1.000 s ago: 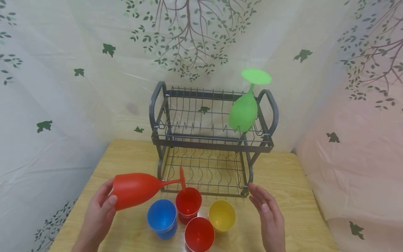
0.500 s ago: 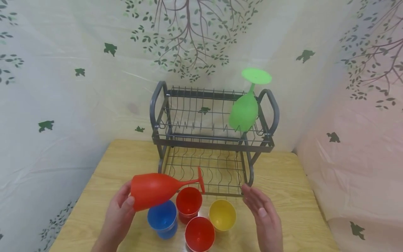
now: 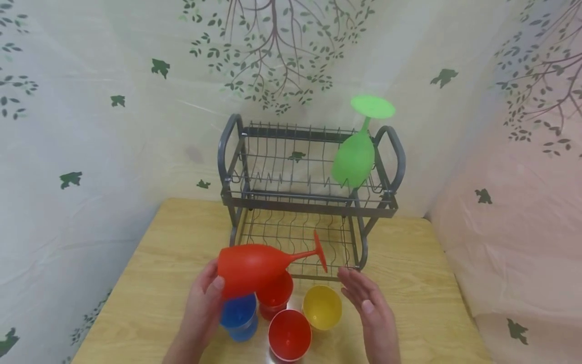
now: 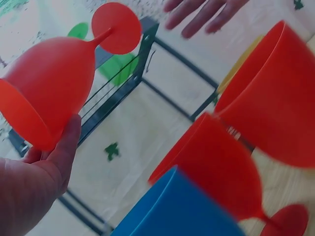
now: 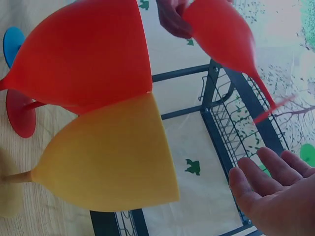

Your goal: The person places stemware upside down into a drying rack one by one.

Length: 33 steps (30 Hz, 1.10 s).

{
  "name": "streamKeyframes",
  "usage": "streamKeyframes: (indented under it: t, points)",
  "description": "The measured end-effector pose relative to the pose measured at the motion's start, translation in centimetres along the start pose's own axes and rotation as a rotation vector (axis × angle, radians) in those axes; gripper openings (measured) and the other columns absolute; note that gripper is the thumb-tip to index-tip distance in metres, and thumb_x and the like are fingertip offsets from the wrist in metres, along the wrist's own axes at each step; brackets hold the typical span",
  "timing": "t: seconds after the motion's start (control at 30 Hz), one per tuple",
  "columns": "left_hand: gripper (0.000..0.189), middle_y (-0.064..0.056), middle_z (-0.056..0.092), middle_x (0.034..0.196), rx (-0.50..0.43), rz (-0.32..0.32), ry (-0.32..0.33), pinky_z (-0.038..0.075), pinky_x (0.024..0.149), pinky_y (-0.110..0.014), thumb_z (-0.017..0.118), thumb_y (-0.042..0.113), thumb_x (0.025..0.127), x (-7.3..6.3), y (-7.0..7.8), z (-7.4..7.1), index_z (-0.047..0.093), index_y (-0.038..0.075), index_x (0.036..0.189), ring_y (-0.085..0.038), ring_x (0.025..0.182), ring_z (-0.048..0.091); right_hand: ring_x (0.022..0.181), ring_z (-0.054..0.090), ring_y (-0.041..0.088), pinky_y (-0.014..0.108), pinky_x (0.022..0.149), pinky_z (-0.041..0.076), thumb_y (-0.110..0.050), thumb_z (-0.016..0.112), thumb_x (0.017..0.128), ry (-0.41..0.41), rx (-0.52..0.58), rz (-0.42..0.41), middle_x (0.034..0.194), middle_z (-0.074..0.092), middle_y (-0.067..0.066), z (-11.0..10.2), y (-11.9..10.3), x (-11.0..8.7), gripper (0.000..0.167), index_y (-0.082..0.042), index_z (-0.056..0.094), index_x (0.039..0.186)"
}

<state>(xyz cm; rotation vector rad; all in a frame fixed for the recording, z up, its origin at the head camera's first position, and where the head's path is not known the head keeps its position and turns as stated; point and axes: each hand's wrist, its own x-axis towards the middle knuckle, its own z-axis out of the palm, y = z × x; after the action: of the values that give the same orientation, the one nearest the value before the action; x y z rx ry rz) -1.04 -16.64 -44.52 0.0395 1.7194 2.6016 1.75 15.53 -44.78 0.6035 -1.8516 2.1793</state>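
Note:
My left hand (image 3: 200,308) grips a red plastic wine glass (image 3: 254,268) by its bowl near the rim. The glass lies sideways in the air above the standing glasses, its stem and round foot pointing right. Beyond its foot, my right hand (image 3: 373,313) has its fingers extended and holds nothing; the yellow wine glass (image 3: 322,308) is nearest to it. Upright on the table stand two more red wine glasses (image 3: 290,336), close together. A blue wine glass (image 3: 241,323) stands at their left, partly hidden by the held glass and left hand.
Behind the glasses is a dark two-tier dish rack (image 3: 309,205). A green wine glass (image 3: 354,159) leans upside down at the right of its top tier. The wooden table (image 3: 409,283) meets a leaf-patterned cloth backdrop (image 3: 182,126) behind and at both sides.
My left hand has carried the red wine glass to the right, over the blue one and a red one. My right hand has shifted slightly left.

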Motion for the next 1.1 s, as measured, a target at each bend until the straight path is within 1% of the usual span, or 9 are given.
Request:
streamKeyframes:
  t: [0.13,0.2,0.33,0.43,0.57,0.7,0.77,0.97,1.1]
  points:
    - [0.041,-0.009,0.066,0.132,-0.038,0.008,-0.064,0.055,0.101,-0.036,0.051,0.028,0.108,0.1,-0.5,1.2,0.051,0.009,0.144,-0.022,0.119,0.064,0.134,0.057,0.020,0.028,0.109,0.046,-0.005,0.030,0.108,0.055,-0.057,0.088,0.147,0.059,0.013,0.6,-0.4,0.2,0.043,0.009,0.046,0.146]
    - [0.041,-0.009,0.066,0.132,-0.054,-0.009,-0.084,0.054,0.102,-0.036,0.050,0.027,0.108,0.1,-0.7,1.8,0.048,0.008,0.145,-0.023,0.120,0.064,0.131,0.060,0.019,0.027,0.107,0.048,-0.005,0.032,0.108,0.091,-0.094,0.140,0.145,0.061,0.013,1.0,-0.6,0.2,0.042,0.006,0.048,0.145]
    - [0.041,-0.010,0.065,0.135,-0.076,-0.064,-0.085,0.054,0.102,-0.038,0.050,0.024,0.108,-0.1,-1.1,3.1,0.046,0.008,0.145,-0.026,0.122,0.063,0.127,0.063,0.015,0.024,0.102,0.050,-0.010,0.039,0.109,0.139,-0.162,0.280,0.142,0.064,0.008,1.8,-1.1,0.2,0.038,-0.002,0.054,0.143]
    - [0.041,-0.011,0.063,0.136,-0.078,-0.091,-0.075,0.054,0.102,-0.039,0.051,0.023,0.107,-0.2,-1.3,4.0,0.046,0.008,0.145,-0.029,0.123,0.062,0.127,0.062,0.015,0.023,0.102,0.050,-0.011,0.044,0.108,0.133,-0.176,0.353,0.142,0.064,0.006,2.4,-1.2,0.3,0.037,-0.004,0.056,0.142]
    - [0.044,-0.011,0.064,0.136,-0.074,-0.137,-0.052,0.054,0.103,-0.040,0.052,0.025,0.107,-0.1,-1.3,5.0,0.043,0.006,0.147,-0.030,0.123,0.061,0.129,0.061,0.015,0.025,0.104,0.050,-0.012,0.048,0.107,0.120,-0.163,0.381,0.144,0.063,0.007,3.1,-1.0,0.5,0.039,-0.004,0.054,0.145]
    - [0.050,-0.010,0.062,0.137,-0.066,-0.172,-0.038,0.053,0.104,-0.040,0.053,0.027,0.107,-0.1,-1.4,5.9,0.039,0.005,0.150,-0.030,0.125,0.059,0.130,0.060,0.014,0.026,0.104,0.050,-0.012,0.051,0.105,0.130,-0.173,0.381,0.146,0.061,0.006,3.9,-0.9,0.8,0.042,-0.007,0.053,0.147]
    - [0.050,-0.011,0.061,0.139,-0.078,-0.168,-0.046,0.052,0.106,-0.042,0.053,0.026,0.108,-0.1,-1.5,6.3,0.038,0.004,0.150,-0.032,0.127,0.058,0.131,0.059,0.018,0.026,0.104,0.050,-0.011,0.052,0.105,0.132,-0.180,0.383,0.147,0.059,0.007,4.3,-0.9,1.0,0.043,-0.007,0.052,0.148]
    - [0.049,-0.012,0.057,0.144,-0.162,-0.168,-0.085,0.050,0.108,-0.045,0.051,0.025,0.108,0.0,-1.8,7.3,0.035,0.007,0.151,-0.035,0.132,0.054,0.134,0.057,0.033,0.023,0.101,0.050,-0.016,0.057,0.104,0.136,-0.170,0.446,0.150,0.057,0.012,5.0,-1.0,1.5,0.049,-0.006,0.048,0.151]
    - [0.049,-0.013,0.055,0.146,-0.192,-0.168,-0.109,0.048,0.109,-0.046,0.050,0.025,0.109,0.0,-1.9,7.7,0.035,0.007,0.152,-0.035,0.135,0.051,0.133,0.057,0.036,0.024,0.101,0.050,-0.014,0.060,0.102,0.140,-0.172,0.431,0.148,0.058,0.011,5.2,-0.9,1.8,0.050,-0.006,0.048,0.150]
